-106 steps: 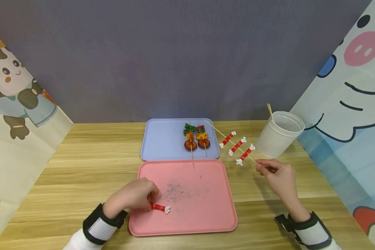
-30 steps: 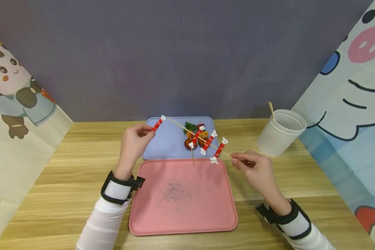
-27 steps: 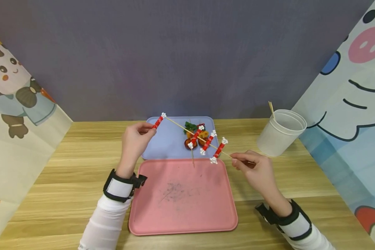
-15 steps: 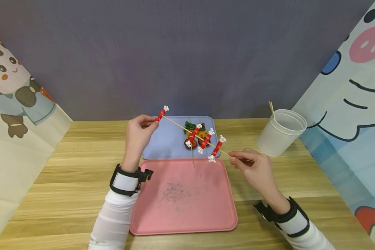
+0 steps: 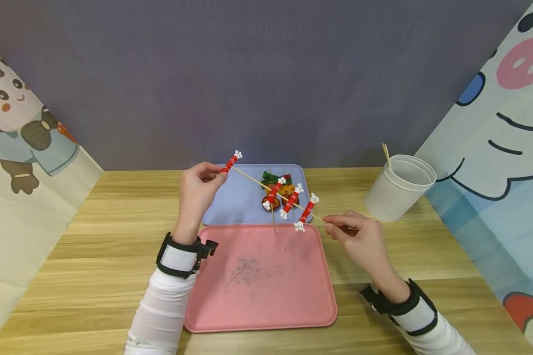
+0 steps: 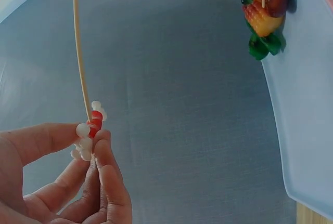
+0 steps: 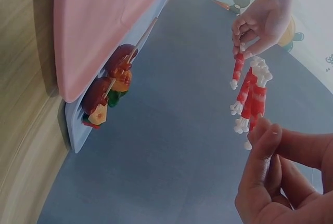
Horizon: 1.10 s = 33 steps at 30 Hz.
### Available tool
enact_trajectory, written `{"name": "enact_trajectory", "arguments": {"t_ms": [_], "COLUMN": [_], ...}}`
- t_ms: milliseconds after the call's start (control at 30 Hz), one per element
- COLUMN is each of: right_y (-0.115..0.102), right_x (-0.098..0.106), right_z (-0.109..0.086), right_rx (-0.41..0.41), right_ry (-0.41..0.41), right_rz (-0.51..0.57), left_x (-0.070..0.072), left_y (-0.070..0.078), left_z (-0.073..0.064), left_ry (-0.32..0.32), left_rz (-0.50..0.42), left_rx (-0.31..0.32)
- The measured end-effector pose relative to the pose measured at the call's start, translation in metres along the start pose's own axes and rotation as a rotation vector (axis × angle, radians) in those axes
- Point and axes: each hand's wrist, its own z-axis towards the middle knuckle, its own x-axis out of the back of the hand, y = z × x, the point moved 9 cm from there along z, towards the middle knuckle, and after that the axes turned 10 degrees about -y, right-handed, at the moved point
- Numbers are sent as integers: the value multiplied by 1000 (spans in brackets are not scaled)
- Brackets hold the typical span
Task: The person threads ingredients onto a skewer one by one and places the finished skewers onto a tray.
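Observation:
In the head view my left hand (image 5: 198,190) pinches a red toy roll with white knobbed ends (image 5: 232,161), like a wrapped enoki bundle. The roll sits right at the tip of a thin bamboo skewer (image 5: 250,177). In the left wrist view the thumb and fingers hold this roll (image 6: 95,124) against the skewer's end (image 6: 79,52). My right hand (image 5: 357,236) pinches the skewer's other end between thumb and fingertips. Three matching rolls (image 5: 291,201) are threaded crosswise along the skewer, nearer the right hand. The right wrist view shows these rolls (image 7: 257,99) bunched in line.
A blue tray (image 5: 231,202) at the back carries two toy food skewers (image 5: 271,202), partly covered by the raised skewer. Nearer lies a pink tray (image 5: 266,301) with dark scuffs. A white bucket (image 5: 388,197) with several sticks (image 5: 386,154) stands back right.
My left hand has lifted the fourth roll off the pink tray up to the skewer's tip. My right hand has brought the skewer leftward; over the last half second both hands barely shift.

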Motion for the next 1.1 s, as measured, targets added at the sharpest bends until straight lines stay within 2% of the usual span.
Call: {"name": "enact_trajectory", "arguments": {"t_ms": [133, 233, 567, 933, 1100], "right_y": [-17, -21, -18, -17, -14], "right_x": [2, 3, 5, 4, 4], "right_z": [-2, -2, -2, -2, -2], "right_rx": [43, 49, 29, 52, 50], "right_ry": [8, 9, 10, 9, 8], "right_rz": [-11, -24, -88, -63, -47], "left_x": [0, -1, -1, -2, -4], "left_y": [0, 0, -2, -2, -6], "left_z": [0, 0, -1, -1, 0], "left_ry": [3, -6, -14, -13, -7], "left_rz": [-24, -74, -196, -281, -341], "left_rx": [-11, -13, -9, -34, -15]}}
